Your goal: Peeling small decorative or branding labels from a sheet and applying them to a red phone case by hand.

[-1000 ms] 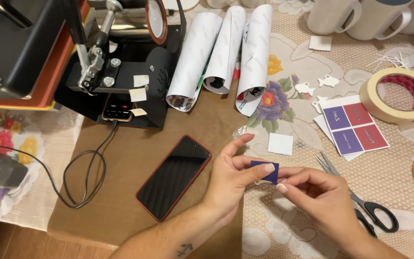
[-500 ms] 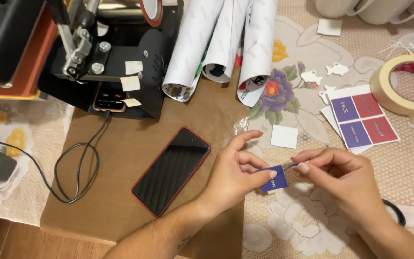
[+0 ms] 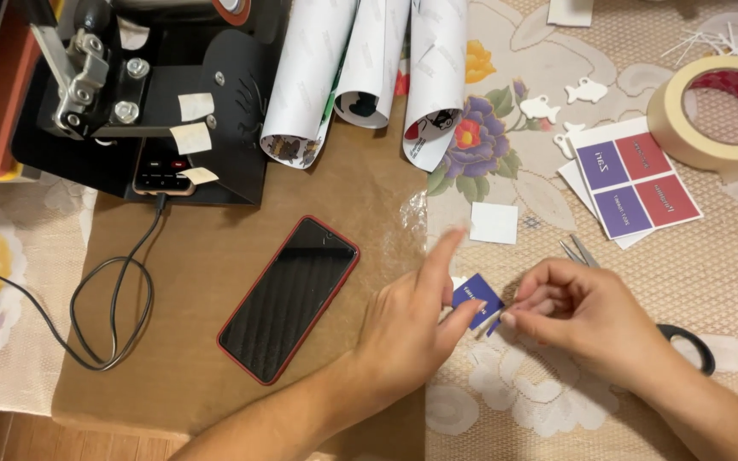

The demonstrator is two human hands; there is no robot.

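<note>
Between the two hands, low and right of centre on the worktop (image 3: 215, 282): one small blue card (image 3: 474, 296). Left hand (image 3: 407, 329): thumb tip pressed to the card's lower edge, forefinger raised and blurred above it, grip half closed on the card. Right hand (image 3: 578, 318): fingertips pinched at the card's right corner, grip closed; whether it pinches the card itself or a thin strip at its edge cannot be told. Card tilted, long axis running from lower left to upper right, printed face up.

Beside the right hand: one pair of scissors (image 3: 685, 337), blades pointing up-left from behind the knuckles, black handle to the right. Just above the card: one blank white square (image 3: 494, 223).

Left of the left hand: one phone (image 3: 289, 296), red case, screen dark, lying diagonally.

Upper right: one sheet of four coloured labels (image 3: 636, 184), two purple and two red; one roll of masking tape (image 3: 717, 111); two white fish cutouts (image 3: 541, 107).

Top centre: three paper rolls (image 3: 377, 60).

Upper left: one black press (image 3: 164, 111) with one looped black cable (image 3: 113, 307).
</note>
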